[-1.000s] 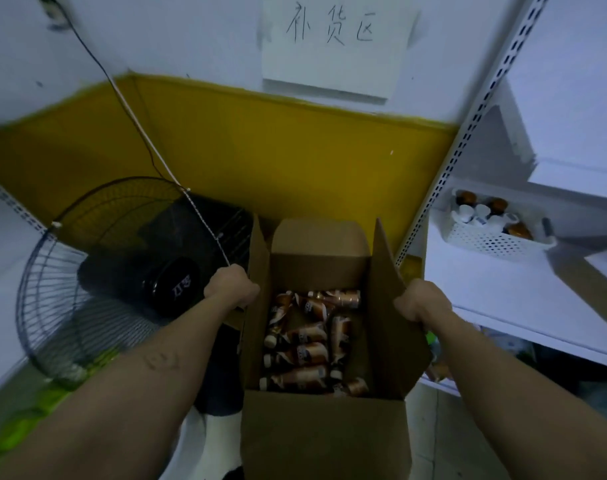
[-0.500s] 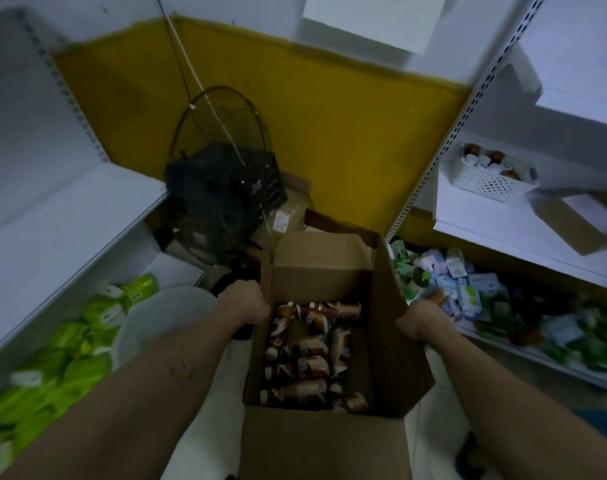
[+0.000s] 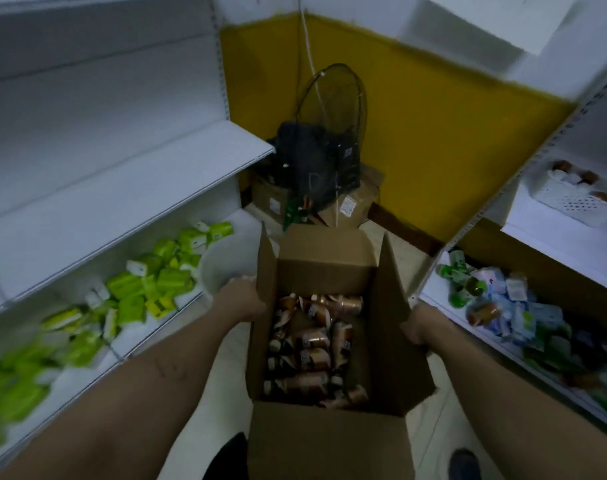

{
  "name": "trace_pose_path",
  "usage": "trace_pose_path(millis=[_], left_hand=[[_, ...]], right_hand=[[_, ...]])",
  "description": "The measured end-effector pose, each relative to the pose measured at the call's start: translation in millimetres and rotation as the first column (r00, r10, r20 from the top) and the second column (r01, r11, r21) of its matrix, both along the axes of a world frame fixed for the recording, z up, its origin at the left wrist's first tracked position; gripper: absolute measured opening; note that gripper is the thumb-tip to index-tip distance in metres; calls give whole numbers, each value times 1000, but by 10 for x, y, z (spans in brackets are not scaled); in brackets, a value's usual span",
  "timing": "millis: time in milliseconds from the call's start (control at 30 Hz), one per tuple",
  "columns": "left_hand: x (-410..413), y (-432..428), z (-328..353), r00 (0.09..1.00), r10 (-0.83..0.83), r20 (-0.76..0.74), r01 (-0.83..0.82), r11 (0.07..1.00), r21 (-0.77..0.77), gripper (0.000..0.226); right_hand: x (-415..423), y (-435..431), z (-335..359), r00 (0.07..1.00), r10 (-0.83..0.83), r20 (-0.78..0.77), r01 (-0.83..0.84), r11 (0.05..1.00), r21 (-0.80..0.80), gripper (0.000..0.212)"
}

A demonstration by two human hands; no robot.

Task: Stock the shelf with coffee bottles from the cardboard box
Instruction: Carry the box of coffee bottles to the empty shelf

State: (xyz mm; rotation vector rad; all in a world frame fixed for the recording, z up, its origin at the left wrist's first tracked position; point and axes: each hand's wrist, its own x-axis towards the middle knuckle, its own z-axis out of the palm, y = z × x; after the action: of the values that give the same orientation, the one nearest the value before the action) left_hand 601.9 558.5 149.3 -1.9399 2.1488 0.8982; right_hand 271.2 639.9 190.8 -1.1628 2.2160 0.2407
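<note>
An open brown cardboard box (image 3: 326,441) is held up in front of me, its flaps standing upright. Several brown coffee bottles (image 3: 312,341) with white caps lie on their sides in a heap inside it. My left hand (image 3: 241,299) grips the box's left wall from outside. My right hand (image 3: 418,329) grips the right wall, fingers hidden behind the flap. A bare white shelf (image 3: 122,188) runs along the left at mid height.
Green packets (image 3: 146,289) fill the lower left shelf. The lower right shelf holds mixed green and blue packs (image 3: 509,306), and a white basket (image 3: 579,202) sits on the shelf above. A black fan (image 3: 323,157) and cardboard boxes (image 3: 354,202) stand against the yellow wall ahead. A white bucket (image 3: 222,268) is beside the left hand.
The view has swung left and down, bringing the left shelves into sight. The fan now stands farther ahead. Both hands keep the same grip on the box.
</note>
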Motion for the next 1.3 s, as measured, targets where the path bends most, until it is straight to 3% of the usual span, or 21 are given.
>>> trace_pose_path(millis=[100,367,600,700,833,967,1100,1300], left_hand=[[371,574,-85,985,146,88,-146,989,-6,42],[1582,1785,171,863,496,97,-496,868,-28,27],[3018,2967,147,656,748,101,-752,660,-7,36],[3495,3565,9,541,838,72,-840,543,1,40],[4005,4167,-58,381,923,53,-924,382,-20,43],[4372,4535,-106,268,962,48,-963,269,-6,40],[4692,4691,-181,248,965,87,-968,249,0,39],[4978,4174,-302,382,904,194,-924,374,76,32]], right_hand=[[261,174,-49,995,98,-2,-98,995,15,19],[1476,242,-33,898,439,34,-439,898,1,22],[3176,316,-141,649,760,6,-760,649,-4,31],[3956,413,-316,474,877,-78,-877,478,41,43],[4971,657,-527,275,947,-164,-957,287,53,43],[5660,821,-533,161,973,-167,-986,166,16,48],[5878,928,-629,128,984,-122,-991,132,29,49],[5849,691,-833,357,928,107,-932,346,105,51]])
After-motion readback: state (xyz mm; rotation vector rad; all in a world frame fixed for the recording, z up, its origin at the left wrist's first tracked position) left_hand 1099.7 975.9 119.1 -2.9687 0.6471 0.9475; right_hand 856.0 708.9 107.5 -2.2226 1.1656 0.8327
